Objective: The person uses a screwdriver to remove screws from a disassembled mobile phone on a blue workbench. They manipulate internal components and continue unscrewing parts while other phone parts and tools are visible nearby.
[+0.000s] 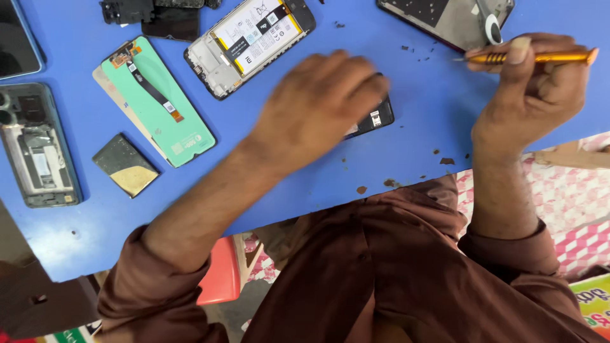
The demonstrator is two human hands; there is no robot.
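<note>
I see a blue bench (406, 146) carrying several dismantled phones, listed here from largest to smallest.

1. Phone with back removed (251, 41): lies at top centre, battery and frame exposed.
2. Opened phone chassis (38, 149): lies at the left edge, internals showing.
3. Green-backed display panel (159, 101): lies face down between those two, with a flex cable running along it.
4. Grey rear panel (454, 19): lies at the top right, partly cut off by the frame edge.
5. Dark phone part (375, 117): sits mid-bench, mostly hidden under my left hand (318, 105). That hand lies flat, fingers spread, pressing on the part. The hand is blurred, so I cannot tell its exact grip.
6. Small dark battery-like slab (125, 164): lies loose below the green panel.
7. Orange-handled precision screwdriver (540, 57): my right hand (540, 89) is closed around it, thumb on the shaft, tip pointing left, raised just off the bench near the grey panel.
8. Dark crumbs (391, 183): scattered about the near edge.

Judgement of progress: disassembly looks well advanced, since several units are already open. The part under my left hand is not yet touched by the tool.
</note>
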